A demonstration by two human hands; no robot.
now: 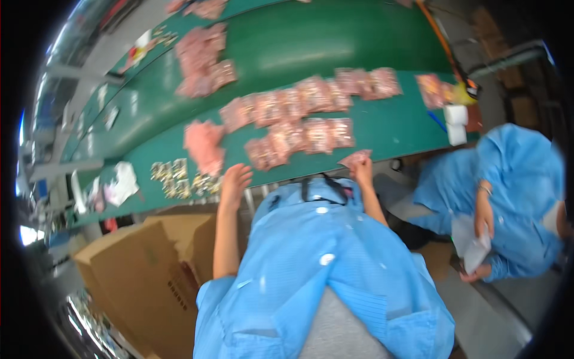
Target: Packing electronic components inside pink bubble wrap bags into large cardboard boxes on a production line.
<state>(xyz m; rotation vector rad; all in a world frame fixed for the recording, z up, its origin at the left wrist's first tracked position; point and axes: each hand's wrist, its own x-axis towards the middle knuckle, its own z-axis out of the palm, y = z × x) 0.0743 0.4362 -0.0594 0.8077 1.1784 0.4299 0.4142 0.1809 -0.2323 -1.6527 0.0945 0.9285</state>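
Observation:
At the near edge of the green table, my right hand (362,172) pinches a small pink plastic bag (351,158); what is inside it is too small to tell. My left hand (237,179) is raised at the same edge, fingers stretched and nothing visible in it. Just beyond it lies a pile of flat pink bags (204,143). To its left are bundles of small metal parts (173,179). Several filled pink bags (287,137) lie in rows across the table in front of me.
A cardboard box (137,263) stands open below the table on my left. At right a person in a blue smock (514,179) sits holding a clear bag (472,242). White rolls (456,124) and a blue pen (437,121) lie at the table's right end. More pink bags (203,60) lie farther back.

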